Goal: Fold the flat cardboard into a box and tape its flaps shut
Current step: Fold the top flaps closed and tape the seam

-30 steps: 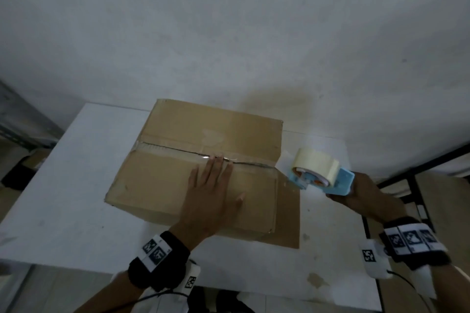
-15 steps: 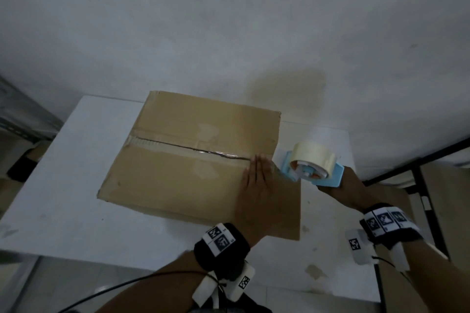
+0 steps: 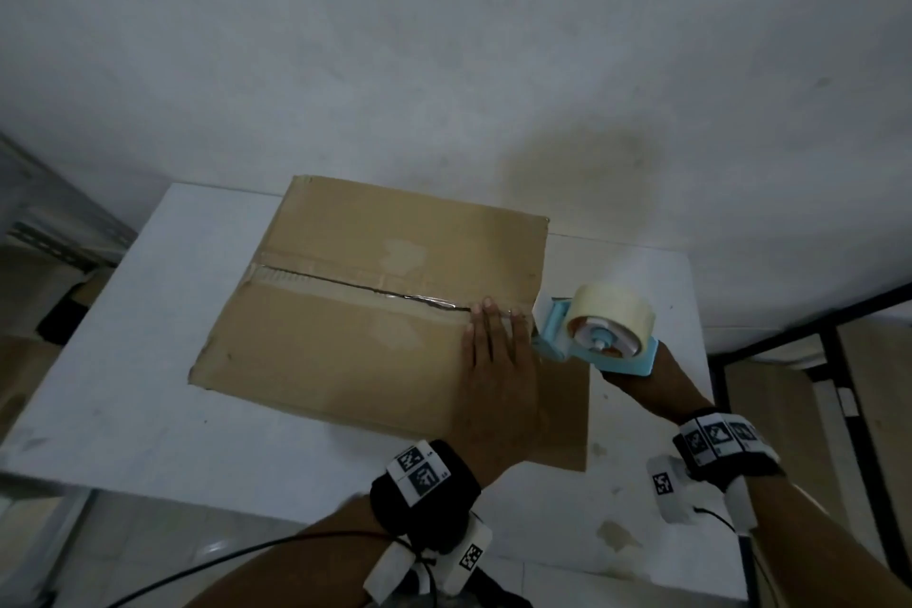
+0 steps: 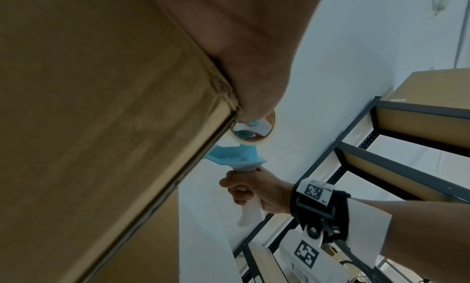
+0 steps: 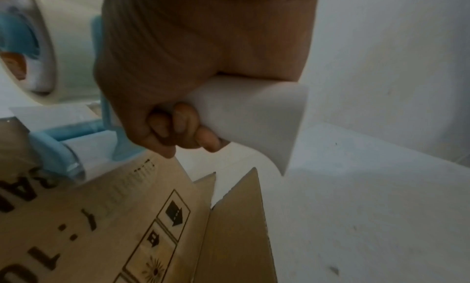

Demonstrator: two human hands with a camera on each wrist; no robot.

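Observation:
A brown cardboard box (image 3: 355,311) stands on the white table (image 3: 148,400), its top flaps closed along a taped centre seam (image 3: 345,286). My left hand (image 3: 498,351) lies flat on the box top at the seam's right end, fingers straight. My right hand (image 3: 641,375) grips the white handle (image 5: 254,114) of a blue tape dispenser (image 3: 592,331) with a cream tape roll (image 3: 612,306), its front end against the box's upper right edge. The left wrist view shows the box edge (image 4: 198,146), the dispenser (image 4: 236,158) and my right hand (image 4: 251,191) curled on the handle.
A lower flap (image 3: 562,410) sticks out from the box onto the table at the right; the printed box side (image 5: 101,227) faces the right wrist. Metal shelving (image 3: 789,341) stands to the right of the table, a white wall behind it.
My left hand has slid right along the seam from the box's middle to its right end. The dispenser has moved in closer to the box's right edge.

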